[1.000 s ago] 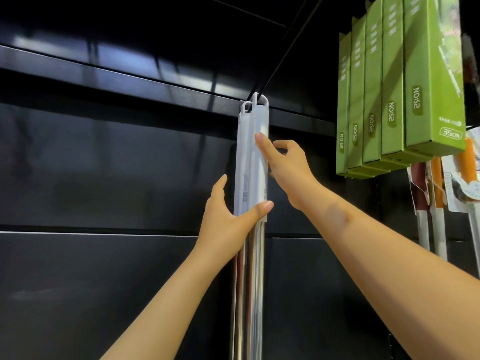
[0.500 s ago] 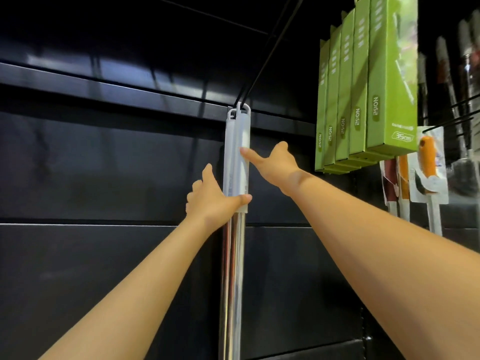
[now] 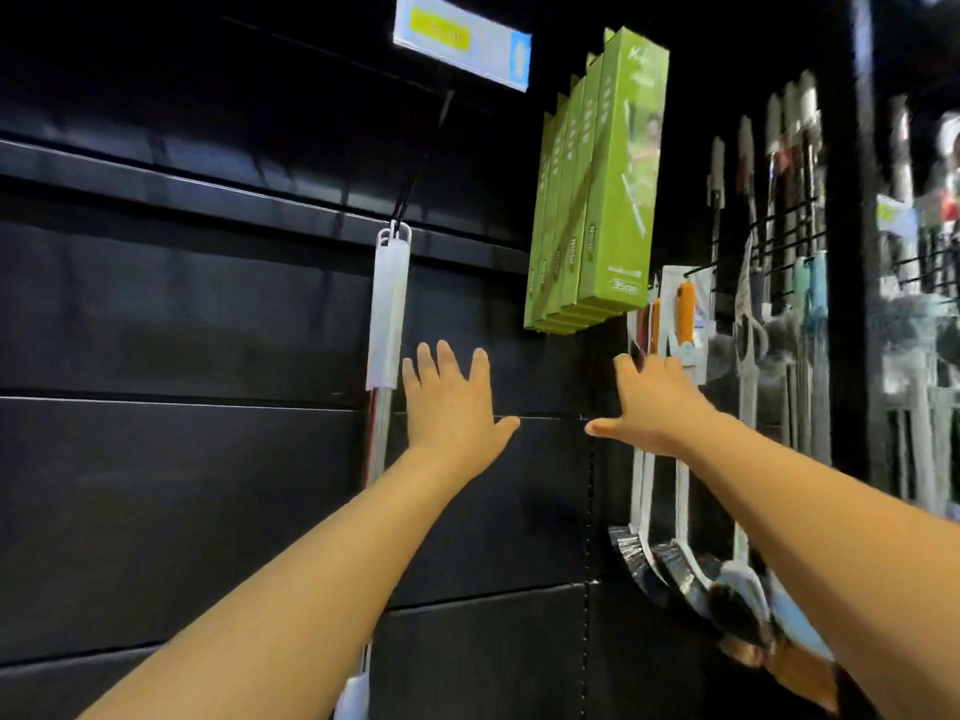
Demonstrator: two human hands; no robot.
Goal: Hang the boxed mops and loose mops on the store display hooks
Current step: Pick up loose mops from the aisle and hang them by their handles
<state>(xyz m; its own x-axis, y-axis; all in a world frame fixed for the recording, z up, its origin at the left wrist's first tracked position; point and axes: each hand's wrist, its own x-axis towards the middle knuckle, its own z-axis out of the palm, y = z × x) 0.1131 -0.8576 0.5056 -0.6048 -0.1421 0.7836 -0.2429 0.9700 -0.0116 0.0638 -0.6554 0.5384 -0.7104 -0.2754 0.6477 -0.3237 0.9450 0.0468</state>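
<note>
Here, my left hand (image 3: 451, 407) is at the centre of the frame with its fingers straight and spread wide, holding nothing. It sits just right of the loose mops with white plastic grips and chrome poles (image 3: 387, 314); I cannot tell whether my little finger touches them. The loose mops hang upright by their top loops from a thin black wire hook (image 3: 417, 171) that juts out of the black panelled display wall (image 3: 182, 314), left of centre. Their poles run down behind my left forearm toward the bottom edge.

My right hand (image 3: 655, 407) is right of centre, also spread wide and holding nothing, with its thumb pointing left toward the other thumb. Its fingertips lie in front of orange-handled brushes in clear packets (image 3: 685, 317).

In the upper middle, a row of tall green cardboard mop boxes (image 3: 618, 200) hangs one behind another, well above both hands. A blurred white and yellow price label (image 3: 462, 49) sits near the top, above the hook. At the far right, metal-handled tools (image 3: 802, 163) hang on more hooks, too blurred to name.
</note>
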